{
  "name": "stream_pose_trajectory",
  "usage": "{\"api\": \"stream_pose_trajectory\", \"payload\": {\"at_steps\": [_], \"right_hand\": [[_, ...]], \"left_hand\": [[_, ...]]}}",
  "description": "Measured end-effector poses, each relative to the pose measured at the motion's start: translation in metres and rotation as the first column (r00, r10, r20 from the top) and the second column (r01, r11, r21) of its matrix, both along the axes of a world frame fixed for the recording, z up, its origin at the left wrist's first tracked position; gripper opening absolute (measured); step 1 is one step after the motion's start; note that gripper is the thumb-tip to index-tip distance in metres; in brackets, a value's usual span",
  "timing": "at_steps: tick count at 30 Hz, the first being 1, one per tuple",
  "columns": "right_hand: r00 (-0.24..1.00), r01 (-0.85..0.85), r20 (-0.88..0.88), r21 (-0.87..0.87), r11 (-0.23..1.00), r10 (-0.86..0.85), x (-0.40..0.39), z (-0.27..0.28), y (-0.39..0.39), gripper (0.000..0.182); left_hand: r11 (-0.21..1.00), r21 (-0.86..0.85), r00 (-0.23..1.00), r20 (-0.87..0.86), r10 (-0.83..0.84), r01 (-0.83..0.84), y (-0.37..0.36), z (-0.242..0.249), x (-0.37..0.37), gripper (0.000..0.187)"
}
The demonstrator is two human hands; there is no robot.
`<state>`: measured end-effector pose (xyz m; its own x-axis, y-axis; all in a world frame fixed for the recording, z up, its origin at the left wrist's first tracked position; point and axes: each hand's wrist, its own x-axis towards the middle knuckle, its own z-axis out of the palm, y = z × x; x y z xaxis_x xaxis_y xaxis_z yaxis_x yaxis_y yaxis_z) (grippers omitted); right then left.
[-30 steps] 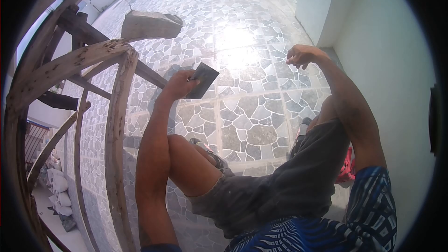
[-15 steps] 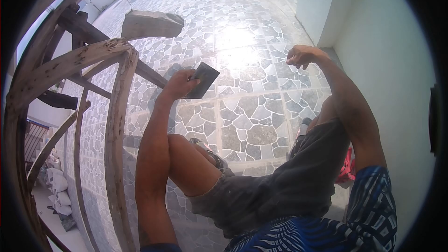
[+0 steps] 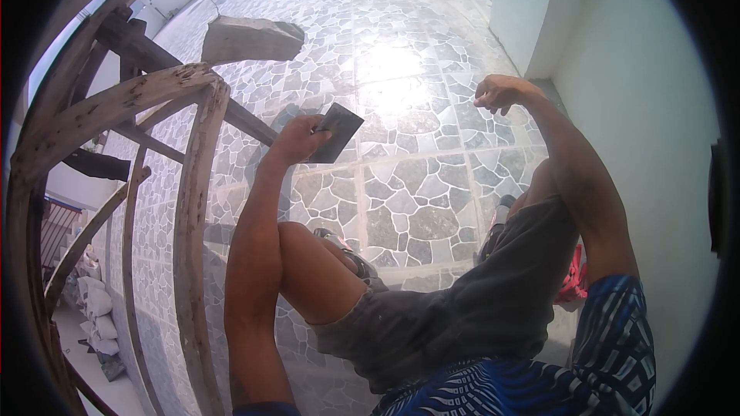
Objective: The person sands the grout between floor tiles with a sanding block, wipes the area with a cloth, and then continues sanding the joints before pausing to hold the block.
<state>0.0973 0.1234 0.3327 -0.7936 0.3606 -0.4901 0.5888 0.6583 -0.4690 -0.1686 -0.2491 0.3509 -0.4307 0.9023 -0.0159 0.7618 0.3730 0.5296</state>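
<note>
My left hand (image 3: 299, 139) is closed around one edge of a dark, flat, rectangular plate (image 3: 338, 135), thumb on top. The plate's exact kind does not show. It is held out above the patterned floor, beyond my left knee. On the other side, my right hand (image 3: 501, 94) hangs in the air past my right knee with its fingers curled in. A pale spot shows at its fingertips, too small to make out. The two hands are well apart, with sunlit floor between them.
On the left stands a rough wooden frame (image 3: 193, 223) with upright and slanting beams. A wooden block (image 3: 253, 38) juts out beyond it. A pale wall (image 3: 640, 108) runs close along my right side. Something red (image 3: 572, 277) lies by my right thigh, and white sacks (image 3: 94, 300) sit lower left.
</note>
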Motion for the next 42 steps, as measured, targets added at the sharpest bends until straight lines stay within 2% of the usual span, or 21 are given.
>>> {"api": "stream_pose_trajectory", "payload": {"at_steps": [12,15,24,30,33,42], "right_hand": [[1.0,-0.016,0.002,-0.012,1.0,0.016,-0.0018,-0.003,0.0038,0.045],[1.0,-0.019,-0.004,-0.013,1.0,0.019,-0.002,-0.0049,0.0052,0.044],[1.0,-0.014,-0.001,-0.009,1.0,0.014,-0.0008,-0.0022,0.0034,0.045],[1.0,-0.013,-0.006,-0.014,1.0,0.013,-0.001,-0.0041,0.0046,0.045],[1.0,-0.014,-0.005,-0.012,1.0,0.014,-0.0021,-0.0054,0.0056,0.045],[1.0,-0.026,-0.006,-0.012,1.0,0.026,-0.0022,-0.0068,0.0072,0.045]], "left_hand": [[1.0,0.017,1.0,0.029,-0.008,0.007,0.0009,-0.0021,-0.002,0.026],[0.999,-0.023,0.998,0.054,0.027,-0.026,0.0009,0.0018,0.0018,0.026],[1.0,0.006,1.0,0.016,-0.002,0.002,0.0008,-0.0005,-0.0002,0.026],[0.994,-0.097,0.998,0.047,0.049,-0.044,0.002,0.0063,0.0035,0.031],[1.0,-0.009,1.0,0.001,0.011,-0.011,0.0005,0.0031,0.0033,0.027],[1.0,-0.017,1.0,-0.013,0.0,0.0,0.001,0.0034,0.0032,0.027]]}}
